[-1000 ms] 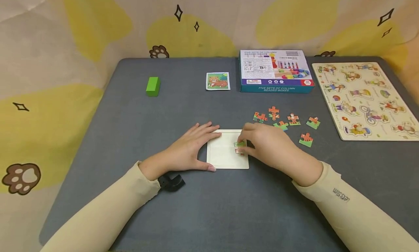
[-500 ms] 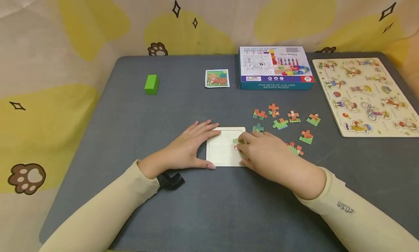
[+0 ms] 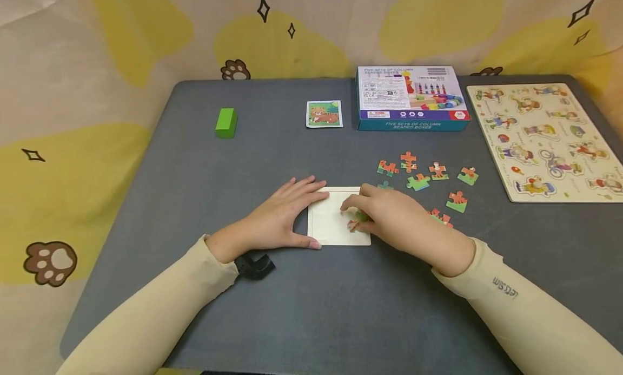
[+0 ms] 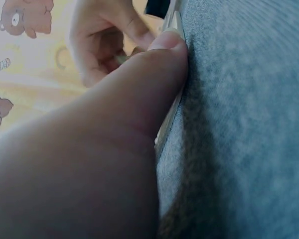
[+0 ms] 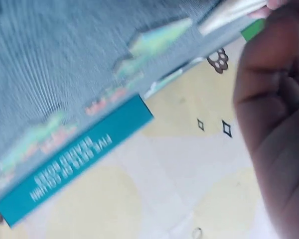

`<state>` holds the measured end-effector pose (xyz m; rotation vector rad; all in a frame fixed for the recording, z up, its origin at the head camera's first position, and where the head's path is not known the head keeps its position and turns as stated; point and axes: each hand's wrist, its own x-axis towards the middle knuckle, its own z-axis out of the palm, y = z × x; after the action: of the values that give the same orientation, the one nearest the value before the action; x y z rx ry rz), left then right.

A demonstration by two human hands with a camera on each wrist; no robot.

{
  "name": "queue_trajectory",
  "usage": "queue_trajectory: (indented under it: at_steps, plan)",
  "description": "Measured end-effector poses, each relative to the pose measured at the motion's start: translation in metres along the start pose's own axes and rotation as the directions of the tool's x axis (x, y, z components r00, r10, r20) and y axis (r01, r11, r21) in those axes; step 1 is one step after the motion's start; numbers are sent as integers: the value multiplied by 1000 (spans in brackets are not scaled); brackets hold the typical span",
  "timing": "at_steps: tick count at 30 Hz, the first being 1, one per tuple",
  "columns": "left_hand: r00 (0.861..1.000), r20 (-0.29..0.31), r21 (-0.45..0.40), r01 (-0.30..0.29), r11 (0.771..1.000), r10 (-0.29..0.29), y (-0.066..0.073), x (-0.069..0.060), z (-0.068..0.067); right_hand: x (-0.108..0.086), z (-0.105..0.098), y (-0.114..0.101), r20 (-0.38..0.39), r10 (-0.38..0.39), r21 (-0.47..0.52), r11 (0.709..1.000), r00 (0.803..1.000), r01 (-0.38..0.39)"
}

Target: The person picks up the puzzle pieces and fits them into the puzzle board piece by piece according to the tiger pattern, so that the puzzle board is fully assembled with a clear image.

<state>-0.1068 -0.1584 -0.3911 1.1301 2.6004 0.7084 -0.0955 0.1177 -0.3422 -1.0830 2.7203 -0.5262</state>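
A pale framed puzzle board [image 3: 331, 221] lies in front of the person in the head view. My left hand [image 3: 274, 218] rests at its left side with fingers spread, the thumb at the lower left corner and fingertips at the upper left. Over the board's right part, my right hand [image 3: 401, 221] pinches a green and orange jigsaw piece [image 3: 360, 216] between thumb and fingers. Those fingers partly hide it. In the left wrist view, the left thumb [image 4: 164, 55] presses against the board's edge. The right wrist view shows the curled right hand [image 5: 276, 109] but not the piece clearly.
Several loose jigsaw pieces [image 3: 418, 182] lie right of the board. Behind stand a beaded-boxes carton [image 3: 413, 125], a small tiger picture card [image 3: 324, 114] and a green block [image 3: 226, 123]. A large picture puzzle board [image 3: 525, 112] lies at the far right.
The right hand has shifted and its index finger now reaches further left over the board. The piece has turned, showing more orange. The left hand stays in place.
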Motion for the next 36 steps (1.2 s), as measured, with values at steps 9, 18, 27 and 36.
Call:
queue_trajectory:
  at_steps: [9,18,27,36]
  plan:
    - [1000,0,23,2,1000,-2,0,3,1,5,5,-6,-39,207,187,963,977,-197]
    - [1000,3,22,10,1000,-10,-1,3,2,-3,0,-3,-53,-86,-130,988,995,78]
    - [1000,-11,13,5,1000,-5,0,1,2,-7,14,-23,37,-213,-197,956,976,216]
    - [1000,-21,2,-3,1000,3,0,0,2,-13,19,-41,15,-123,-318,940,992,121]
